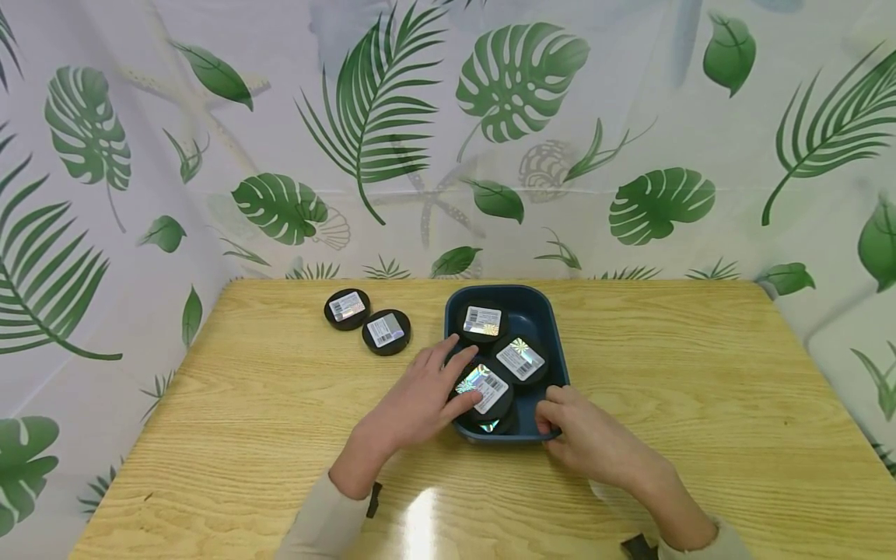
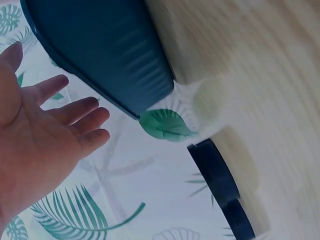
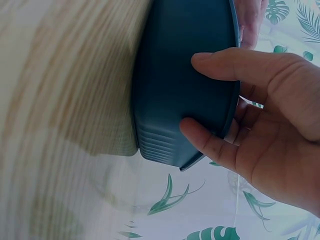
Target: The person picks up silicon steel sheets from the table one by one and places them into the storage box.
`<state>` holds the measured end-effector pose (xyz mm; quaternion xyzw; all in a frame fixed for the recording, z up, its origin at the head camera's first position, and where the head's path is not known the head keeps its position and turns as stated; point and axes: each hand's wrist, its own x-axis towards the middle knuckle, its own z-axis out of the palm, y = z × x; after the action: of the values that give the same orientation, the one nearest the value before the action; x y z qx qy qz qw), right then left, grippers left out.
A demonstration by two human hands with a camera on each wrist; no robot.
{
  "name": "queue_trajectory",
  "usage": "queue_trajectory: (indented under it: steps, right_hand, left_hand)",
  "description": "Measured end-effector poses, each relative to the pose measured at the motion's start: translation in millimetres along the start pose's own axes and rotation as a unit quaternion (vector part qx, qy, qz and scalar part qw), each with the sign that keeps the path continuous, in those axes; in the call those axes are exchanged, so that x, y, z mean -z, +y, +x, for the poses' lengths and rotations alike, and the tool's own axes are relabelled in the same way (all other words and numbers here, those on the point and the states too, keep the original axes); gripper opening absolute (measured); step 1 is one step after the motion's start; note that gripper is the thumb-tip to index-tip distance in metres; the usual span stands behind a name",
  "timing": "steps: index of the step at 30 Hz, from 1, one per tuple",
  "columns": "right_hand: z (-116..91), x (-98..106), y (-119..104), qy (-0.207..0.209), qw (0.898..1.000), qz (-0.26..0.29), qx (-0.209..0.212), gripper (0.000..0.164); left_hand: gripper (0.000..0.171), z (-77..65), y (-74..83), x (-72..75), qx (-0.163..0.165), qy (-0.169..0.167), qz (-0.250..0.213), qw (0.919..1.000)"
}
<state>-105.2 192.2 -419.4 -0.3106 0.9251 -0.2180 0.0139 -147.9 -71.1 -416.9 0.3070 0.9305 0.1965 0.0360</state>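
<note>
Head view, table [image 1: 280,435]: wooden; blue tray [image 1: 542,307] set at centre.
Tray: near-right corner gripped by right hand [image 1: 591,439].
Left hand [image 1: 420,397]: fingers straight, laid on nearest tin [image 1: 484,386] in the tray.
Step, judged: emptying tray; two tins [image 1: 367,319] lie far left.
Next: fingers must be closed round the tin.

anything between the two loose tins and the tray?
Nothing: in the head view only bare table separates the two tins from the blue tray.

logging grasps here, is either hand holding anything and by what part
The right hand holds the blue tray by its near rim, fingers on the outer wall. The left hand grips nothing; its straight fingers rest on a black tin in the tray.
</note>
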Motion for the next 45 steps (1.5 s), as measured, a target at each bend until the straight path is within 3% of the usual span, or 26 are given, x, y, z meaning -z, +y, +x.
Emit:
queue_trajectory:
  steps: [16, 28, 45]
  right_hand:
    - [2, 0, 0, -0.004, 1.0, -0.004, -0.011, 0.037]
    - [3, -1, 0, -0.01, 1.0, -0.004, -0.011, 0.037]
    - [1, 2, -4, -0.023, 0.999, 0.005, -0.034, 0.036]
  left_hand:
    - [0.066, -1.6, -43.2, 13.5, 0.052, 0.038, -0.036, 0.9973]
    - [0.07, -3.8, -75.2, 19.5, 0.135, 0.036, -0.047, 0.989]
    - [0.083, -1.2, -79.1, 17.4, 0.17, -0.019, -0.003, 0.9852]
